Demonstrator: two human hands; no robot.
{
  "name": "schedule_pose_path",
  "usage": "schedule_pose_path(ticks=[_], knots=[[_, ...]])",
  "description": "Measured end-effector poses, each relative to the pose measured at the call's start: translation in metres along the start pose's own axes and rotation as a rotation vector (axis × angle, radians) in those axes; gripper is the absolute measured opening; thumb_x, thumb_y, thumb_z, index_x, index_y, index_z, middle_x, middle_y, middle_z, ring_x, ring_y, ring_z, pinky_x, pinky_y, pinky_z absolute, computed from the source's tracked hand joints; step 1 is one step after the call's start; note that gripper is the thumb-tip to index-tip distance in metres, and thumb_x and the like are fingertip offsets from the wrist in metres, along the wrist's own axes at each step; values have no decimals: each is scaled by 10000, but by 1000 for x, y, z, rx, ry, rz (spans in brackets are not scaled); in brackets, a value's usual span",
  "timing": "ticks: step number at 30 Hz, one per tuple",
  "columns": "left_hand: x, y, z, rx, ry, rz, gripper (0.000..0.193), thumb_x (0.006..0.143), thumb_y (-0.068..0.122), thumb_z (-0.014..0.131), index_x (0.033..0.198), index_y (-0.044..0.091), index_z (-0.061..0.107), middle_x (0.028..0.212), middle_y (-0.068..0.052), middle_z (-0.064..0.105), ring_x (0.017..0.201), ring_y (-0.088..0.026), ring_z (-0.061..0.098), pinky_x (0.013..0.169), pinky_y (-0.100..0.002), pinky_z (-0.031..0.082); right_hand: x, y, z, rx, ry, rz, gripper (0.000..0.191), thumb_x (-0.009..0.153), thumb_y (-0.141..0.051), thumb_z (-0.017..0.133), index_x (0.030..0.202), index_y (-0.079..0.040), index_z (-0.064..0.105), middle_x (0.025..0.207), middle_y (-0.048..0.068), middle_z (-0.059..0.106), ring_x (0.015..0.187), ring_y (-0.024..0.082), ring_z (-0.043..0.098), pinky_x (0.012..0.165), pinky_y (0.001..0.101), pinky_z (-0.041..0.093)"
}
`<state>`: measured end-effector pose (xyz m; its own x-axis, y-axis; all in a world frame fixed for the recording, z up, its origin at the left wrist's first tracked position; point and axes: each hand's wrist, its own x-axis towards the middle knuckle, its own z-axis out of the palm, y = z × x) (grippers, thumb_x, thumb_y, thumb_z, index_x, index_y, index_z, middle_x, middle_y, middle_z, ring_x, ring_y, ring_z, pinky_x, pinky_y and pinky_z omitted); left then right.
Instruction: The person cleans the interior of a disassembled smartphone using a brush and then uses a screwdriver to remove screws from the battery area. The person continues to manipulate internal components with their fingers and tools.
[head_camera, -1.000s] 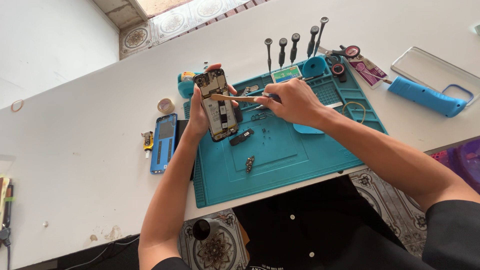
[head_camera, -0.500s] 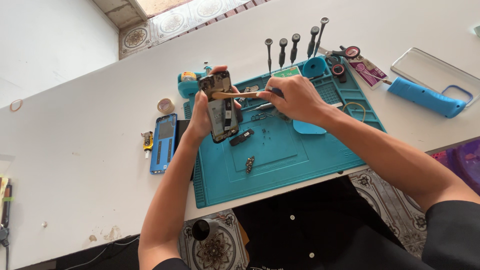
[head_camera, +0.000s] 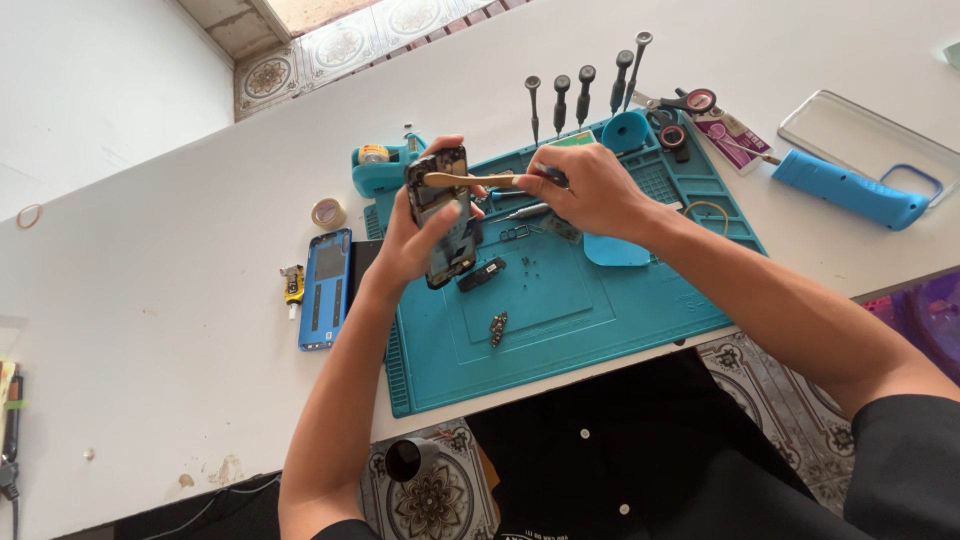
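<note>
- The left hand (head_camera: 415, 235) holds an opened phone (head_camera: 443, 215) tilted up above the teal mat (head_camera: 560, 320) on the table (head_camera: 150, 330), its grip clamped around the phone's edges
- The right hand (head_camera: 590, 185) has its grip closed on a tan-handled brush (head_camera: 470, 180), whose tip rests on the phone's upper end
- Judged step: cleaning the phone's inside (small loose parts lie on the mat just below)
- The next move likely calls for light strokes and a steady phone
</note>
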<state>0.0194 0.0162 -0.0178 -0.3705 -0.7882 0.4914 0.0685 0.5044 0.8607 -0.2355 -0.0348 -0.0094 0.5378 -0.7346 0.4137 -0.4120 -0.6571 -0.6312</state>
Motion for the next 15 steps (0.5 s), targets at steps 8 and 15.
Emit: schedule_pose_path(ticks=[8, 15], knots=[[0, 2, 6, 18, 73, -102, 533, 1100, 205, 533, 1573, 16, 375, 1163, -106, 658, 1102, -161, 657, 947, -366, 617, -1, -3, 4, 36, -7, 10, 295, 1001, -296, 700, 900, -19, 704, 563, 55, 574, 472, 142, 490, 460, 333, 362], [1, -1, 4, -19, 89, -88, 635, 1053, 242, 628, 1587, 42, 347, 1137, -113, 649, 1111, -178, 661, 950, -363, 619, 1, -2, 2, 19, -41, 52, 323, 1009, -302, 701, 854, -18, 701, 570, 58, 584, 473, 135, 482, 460, 323, 353]])
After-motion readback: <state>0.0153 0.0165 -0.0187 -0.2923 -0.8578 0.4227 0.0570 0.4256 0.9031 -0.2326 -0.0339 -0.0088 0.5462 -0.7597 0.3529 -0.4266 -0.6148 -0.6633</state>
